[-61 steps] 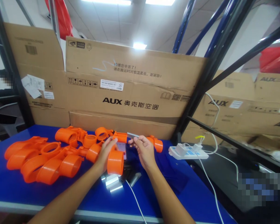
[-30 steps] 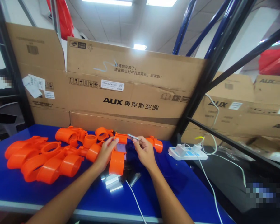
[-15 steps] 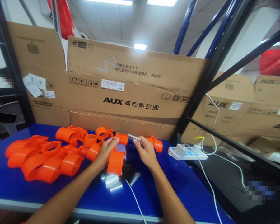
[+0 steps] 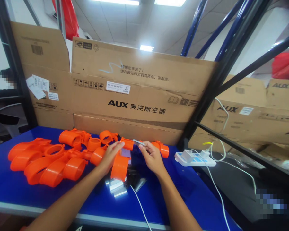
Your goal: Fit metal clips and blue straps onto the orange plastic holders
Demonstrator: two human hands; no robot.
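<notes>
My left hand [image 4: 110, 156] grips an orange plastic clamp part [image 4: 120, 165], a ring with a square socket at its top, held upright over the blue table [image 4: 159, 199]. My right hand [image 4: 152, 157] pinches a small flat silver metal piece [image 4: 137, 141] and holds its end against the socket of that part. Several more silver metal pieces [image 4: 118, 187] lie on the table just below my hands. A phone with a lit screen [image 4: 125, 153] lies behind the held part, mostly hidden.
A heap of orange clamp parts [image 4: 50, 160] covers the table's left; one more orange part [image 4: 162, 149] lies right of my hands. A white power strip [image 4: 195, 158] with plugs and cables sits at the right edge. Cardboard boxes [image 4: 135, 96] wall the back; a black rack post [image 4: 207, 93] stands right.
My right hand has brought the silver piece leftwards up to the socket of the orange part. My left hand has kept hold of that part, tilting it slightly.
</notes>
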